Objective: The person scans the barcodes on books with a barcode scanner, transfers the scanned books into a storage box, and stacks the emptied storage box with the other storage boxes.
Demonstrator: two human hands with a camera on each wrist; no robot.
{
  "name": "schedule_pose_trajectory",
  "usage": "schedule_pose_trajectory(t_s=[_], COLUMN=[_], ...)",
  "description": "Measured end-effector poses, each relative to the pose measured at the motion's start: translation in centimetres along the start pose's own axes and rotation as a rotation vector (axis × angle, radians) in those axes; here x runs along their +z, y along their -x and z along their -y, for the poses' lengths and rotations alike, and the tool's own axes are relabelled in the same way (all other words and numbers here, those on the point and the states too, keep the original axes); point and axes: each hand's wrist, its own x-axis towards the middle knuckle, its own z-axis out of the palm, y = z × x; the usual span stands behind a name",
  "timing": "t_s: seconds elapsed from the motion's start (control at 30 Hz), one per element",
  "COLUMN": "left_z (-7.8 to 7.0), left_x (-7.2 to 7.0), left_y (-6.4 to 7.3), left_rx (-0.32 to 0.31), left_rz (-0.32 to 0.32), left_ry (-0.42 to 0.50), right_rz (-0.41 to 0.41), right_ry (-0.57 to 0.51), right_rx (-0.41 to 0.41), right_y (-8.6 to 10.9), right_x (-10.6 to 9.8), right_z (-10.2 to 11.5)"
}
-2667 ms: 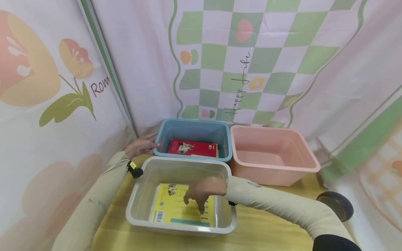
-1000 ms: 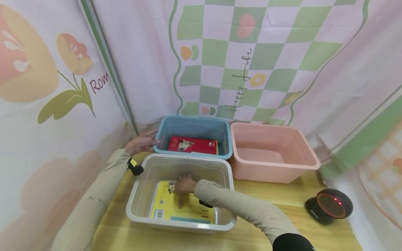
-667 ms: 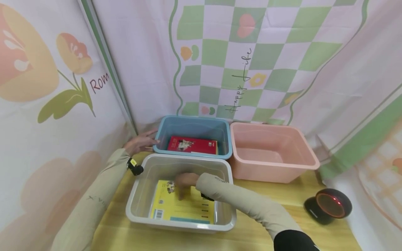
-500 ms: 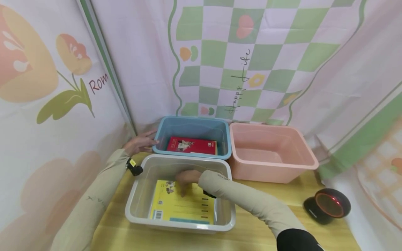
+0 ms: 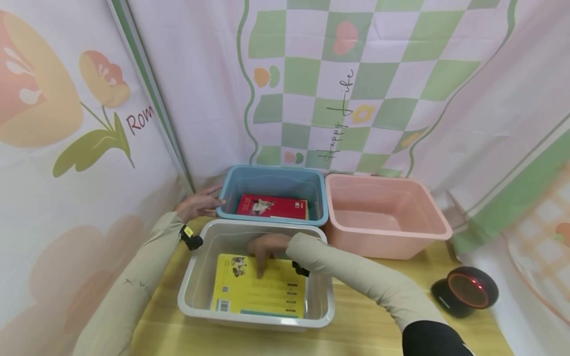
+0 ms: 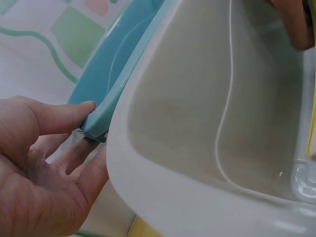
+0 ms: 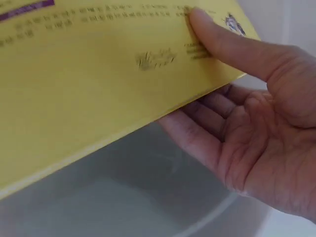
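Note:
A yellow book [image 5: 254, 291] with a barcode and a small picture lies in the light grey bin [image 5: 189, 291], its far edge lifted. My right hand [image 5: 269, 244] pinches that edge. In the right wrist view the thumb presses on the cover of the book [image 7: 98, 89] and the fingers [image 7: 197, 133] curl beneath it. At the back left, my left hand [image 5: 198, 203] grips the corner of the blue bin [image 5: 273, 173]. The left wrist view shows its thumb on top of the blue rim [image 6: 106, 111] and fingers below.
A red book [image 5: 273, 206] lies inside the blue bin. To its right stands a pink bin [image 5: 389, 237]. A black round device [image 5: 467, 291] with red lights sits at the table's right side. Printed curtains [image 5: 200, 99] hang close behind and beside the wooden table [image 5: 360, 321].
My right hand has moved from above the book to its far edge and taken hold of it. That edge has risen slightly. The left hand has stayed on the blue bin.

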Motion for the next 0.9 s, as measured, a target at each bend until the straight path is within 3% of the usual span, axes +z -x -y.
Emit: schedule_pose_trajectory(t_s=[0.13, 0.3, 0.4, 0.67, 0.9], left_z=[0.2, 0.2, 0.1, 0.4, 0.7], left_x=[-0.1, -0.2, -0.2, -0.3, -0.6], left_y=[-0.2, 0.0, 0.1, 0.0, -0.1], left_rx=[0.003, 0.006, 0.006, -0.009, 0.005], left_rz=[0.003, 0.005, 0.005, 0.005, 0.021], left_ry=[0.002, -0.002, 0.002, 0.016, 0.012], right_rz=[0.021, -0.150, -0.240, -0.241, -0.106], right_ry=[0.026, 0.215, 0.296, 0.169, 0.196], right_rx=[-0.100, -0.214, -0.230, -0.203, -0.015], right_y=[1.7, 3.3, 3.5, 4.2, 5.1], right_x=[-1.1, -1.9, -2.0, -1.5, -0.8], right_z=[1.0, 1.9, 1.6, -0.5, -2.8])
